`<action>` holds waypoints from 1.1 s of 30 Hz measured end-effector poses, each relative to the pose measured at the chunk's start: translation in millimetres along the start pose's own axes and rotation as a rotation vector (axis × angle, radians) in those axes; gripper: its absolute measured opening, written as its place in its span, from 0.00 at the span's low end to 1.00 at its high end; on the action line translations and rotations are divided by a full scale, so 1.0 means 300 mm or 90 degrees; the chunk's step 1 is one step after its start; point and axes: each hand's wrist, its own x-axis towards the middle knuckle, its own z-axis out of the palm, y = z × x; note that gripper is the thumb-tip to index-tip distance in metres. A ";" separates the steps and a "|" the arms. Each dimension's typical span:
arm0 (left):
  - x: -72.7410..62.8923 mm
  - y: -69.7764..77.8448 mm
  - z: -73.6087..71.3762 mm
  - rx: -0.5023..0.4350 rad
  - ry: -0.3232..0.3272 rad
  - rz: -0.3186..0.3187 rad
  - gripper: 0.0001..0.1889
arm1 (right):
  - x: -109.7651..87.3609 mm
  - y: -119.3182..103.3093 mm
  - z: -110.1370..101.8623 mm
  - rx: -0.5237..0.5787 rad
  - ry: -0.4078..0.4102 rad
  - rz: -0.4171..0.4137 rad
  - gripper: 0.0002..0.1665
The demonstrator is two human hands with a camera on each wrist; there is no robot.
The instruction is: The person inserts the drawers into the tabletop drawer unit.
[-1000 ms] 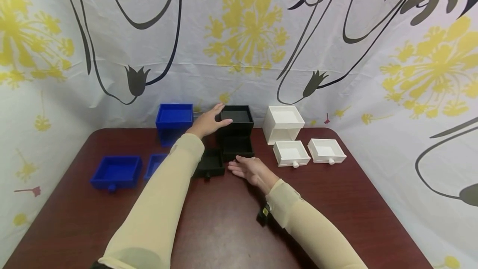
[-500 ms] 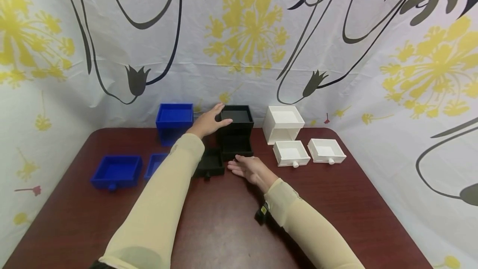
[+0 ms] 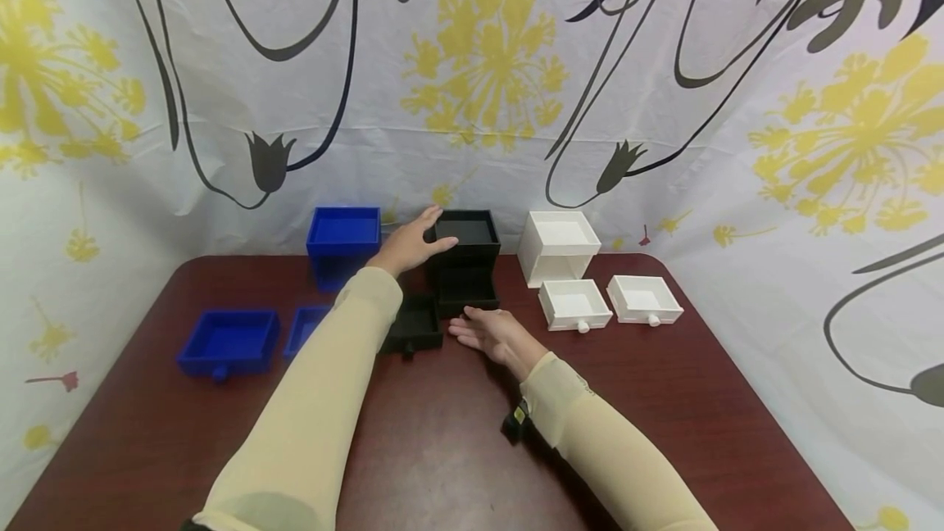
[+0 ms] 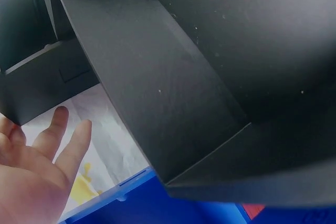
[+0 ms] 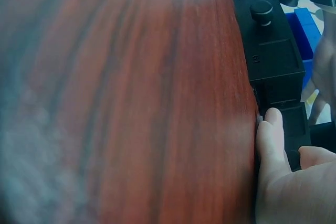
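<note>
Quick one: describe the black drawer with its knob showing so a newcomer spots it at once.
On the dark red table, find the black cabinet at the back, between the blue cabinet and white cabinet. The black drawer sits in front of it to the left, partly behind the left sleeve. Among the black pieces, it alone shows a round knob.
</note>
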 end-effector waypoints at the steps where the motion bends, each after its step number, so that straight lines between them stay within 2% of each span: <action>1: 0.000 0.000 -0.004 0.000 0.002 0.001 0.47 | 0.002 -0.002 0.003 0.001 0.001 0.001 0.25; 6: -0.002 -0.008 -0.007 0.014 0.012 -0.006 0.47 | 0.009 -0.009 0.009 -0.002 -0.006 0.007 0.26; 14: 0.004 -0.005 0.019 0.017 0.008 -0.007 0.47 | -0.001 0.000 -0.015 -0.009 -0.003 -0.003 0.26; 23: 0.004 -0.002 0.005 0.023 0.013 -0.011 0.47 | 0.021 0.002 -0.001 0.006 -0.013 0.004 0.25; 33: 0.013 -0.010 0.017 0.015 0.010 -0.007 0.46 | 0.022 -0.004 -0.011 0.014 -0.008 0.006 0.25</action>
